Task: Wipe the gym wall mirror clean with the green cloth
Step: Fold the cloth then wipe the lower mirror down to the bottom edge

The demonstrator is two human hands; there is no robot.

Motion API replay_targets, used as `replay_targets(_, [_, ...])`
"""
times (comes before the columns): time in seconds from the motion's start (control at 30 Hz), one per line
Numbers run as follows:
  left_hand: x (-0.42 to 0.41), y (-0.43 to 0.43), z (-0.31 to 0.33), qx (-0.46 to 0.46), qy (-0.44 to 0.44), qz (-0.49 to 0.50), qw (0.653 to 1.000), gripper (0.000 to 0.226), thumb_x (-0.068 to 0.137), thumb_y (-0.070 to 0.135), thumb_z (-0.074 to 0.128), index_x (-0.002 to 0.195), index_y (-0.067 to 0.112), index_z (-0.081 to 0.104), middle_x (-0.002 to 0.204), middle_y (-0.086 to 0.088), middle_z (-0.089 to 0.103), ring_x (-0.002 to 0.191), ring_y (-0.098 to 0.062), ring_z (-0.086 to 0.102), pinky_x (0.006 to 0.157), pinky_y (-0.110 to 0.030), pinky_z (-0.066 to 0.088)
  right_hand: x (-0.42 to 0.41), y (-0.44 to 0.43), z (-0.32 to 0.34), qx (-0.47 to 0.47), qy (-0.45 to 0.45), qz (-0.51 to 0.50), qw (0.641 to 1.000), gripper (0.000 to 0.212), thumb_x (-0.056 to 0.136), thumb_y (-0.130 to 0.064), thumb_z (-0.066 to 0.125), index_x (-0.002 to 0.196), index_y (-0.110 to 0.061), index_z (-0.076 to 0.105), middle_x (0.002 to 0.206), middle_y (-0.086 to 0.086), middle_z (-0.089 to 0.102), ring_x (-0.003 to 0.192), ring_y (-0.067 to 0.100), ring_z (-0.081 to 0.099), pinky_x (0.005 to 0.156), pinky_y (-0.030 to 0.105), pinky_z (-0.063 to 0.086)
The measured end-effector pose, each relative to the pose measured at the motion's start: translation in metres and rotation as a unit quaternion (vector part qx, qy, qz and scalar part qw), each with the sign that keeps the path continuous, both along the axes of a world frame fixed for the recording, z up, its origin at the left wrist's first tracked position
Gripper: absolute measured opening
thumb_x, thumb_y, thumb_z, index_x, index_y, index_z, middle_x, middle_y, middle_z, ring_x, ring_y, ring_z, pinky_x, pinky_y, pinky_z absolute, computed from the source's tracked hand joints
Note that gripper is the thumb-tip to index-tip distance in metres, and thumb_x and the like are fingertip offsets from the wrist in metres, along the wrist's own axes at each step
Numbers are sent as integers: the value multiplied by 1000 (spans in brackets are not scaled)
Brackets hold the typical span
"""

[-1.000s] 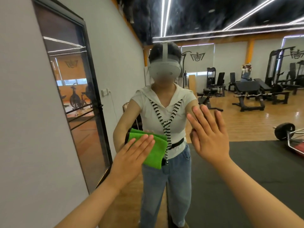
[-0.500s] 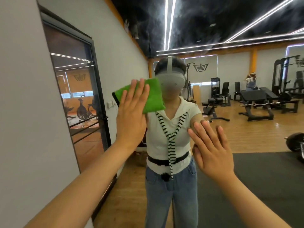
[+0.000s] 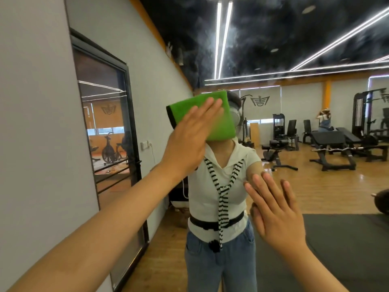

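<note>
- The green cloth is folded into a rectangle and lies flat against the mirror, high in the middle of the view, covering the head of the reflected person.
- Its long axis runs roughly left to right, with the right end tilted a little higher. A dark-edged short side faces left.
- The left hand presses on the cloth's left and lower part, palm flat. Its fingers are straight and close together, pointing up and to the right, and are not curled round the cloth.
- The left forearm reaches up from the near lower left.
- The right hand is held flat at the glass, lower and to the right, well apart from the cloth. Its fingers are straight, slightly spread and point up, holding nothing.
- A dark-framed door stands in the left wall, and weight benches show far right in the reflection.
</note>
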State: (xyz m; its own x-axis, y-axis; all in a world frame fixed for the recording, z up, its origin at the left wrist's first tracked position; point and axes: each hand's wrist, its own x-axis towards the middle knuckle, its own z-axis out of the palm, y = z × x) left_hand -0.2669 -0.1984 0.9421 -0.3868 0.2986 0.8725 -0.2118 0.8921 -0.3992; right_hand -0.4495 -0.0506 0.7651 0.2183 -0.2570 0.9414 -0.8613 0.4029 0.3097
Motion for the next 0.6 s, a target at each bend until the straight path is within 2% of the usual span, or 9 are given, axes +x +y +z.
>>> replay_targets(0.03, [10, -9, 0, 12, 3, 5, 1000, 73, 84, -14, 42, 154, 6, 33, 161, -12, 32, 152, -21, 18, 127, -31, 2, 0, 0, 0, 0, 0, 3, 1000, 51, 102, -25, 34, 153, -18, 33, 167, 0, 15, 153, 22, 18, 124, 48, 13])
replay_targets(0.1, [31, -29, 6, 101, 90, -2, 991, 67, 88, -5, 34, 154, 8, 34, 163, -9, 30, 153, -16, 14, 126, -28, 2, 1, 0, 1, 0, 0, 0, 1000, 51, 104, -26, 32, 154, -18, 33, 167, 0, 15, 153, 22, 18, 124, 48, 13])
replay_targets(0.2, [37, -28, -7, 181, 173, 7, 968, 63, 92, 3, 30, 155, 7, 32, 164, -11, 26, 154, -20, 11, 127, -33, 1, 2, 0, -1, 0, -2, 5, 1000, 49, 104, -26, 32, 153, -17, 35, 167, 1, 17, 152, 24, 21, 124, 49, 14])
replay_targets(0.27, [26, -22, -34, 128, 122, 15, 984, 64, 93, -1, 40, 155, 7, 30, 163, -11, 25, 154, -16, 6, 127, -36, 2, 1, 0, 0, 1, 0, 10, 1000, 49, 104, -25, 33, 152, -17, 37, 166, 2, 19, 151, 25, 24, 123, 49, 15])
replay_targets(0.37, [33, -35, -59, -24, -40, 28, 999, 79, 86, -5, 68, 154, 8, 29, 160, -8, 27, 154, -18, 14, 127, -36, 7, 1, 0, -1, 1, -9, 12, 1000, 49, 104, -24, 34, 152, -17, 37, 166, 2, 20, 150, 26, 26, 122, 51, 18])
replay_targets(0.4, [42, -43, -53, -23, -41, 23, 999, 75, 88, -3, 64, 154, 10, 29, 160, -6, 28, 153, -19, 17, 127, -35, 9, 1, 0, -1, 0, -8, 12, 1000, 50, 104, -24, 34, 153, -17, 36, 166, 2, 21, 150, 26, 27, 122, 51, 19])
replay_targets(0.47, [58, -51, -34, 98, 48, 2, 994, 64, 93, 2, 40, 155, 15, 30, 162, 0, 25, 154, -16, 16, 127, -32, 7, 0, -1, 0, 0, -5, 6, 1000, 51, 103, -24, 34, 154, -18, 34, 166, 2, 20, 150, 26, 26, 122, 51, 18])
replay_targets(0.53, [59, -45, -29, 197, 134, -5, 971, 66, 92, 0, 31, 156, 15, 31, 165, 1, 22, 155, -12, 9, 127, -30, 2, 0, -1, 0, 2, -4, 5, 1000, 52, 103, -23, 35, 154, -18, 33, 166, 2, 20, 150, 26, 26, 122, 51, 17])
replay_targets(0.6, [48, -35, -54, 151, 110, 19, 982, 72, 88, -9, 37, 156, 13, 26, 165, -2, 19, 155, -13, 5, 127, -32, 0, 1, 0, 0, 0, -3, 4, 1000, 52, 102, -23, 35, 154, -17, 33, 166, 2, 21, 150, 26, 27, 122, 51, 18])
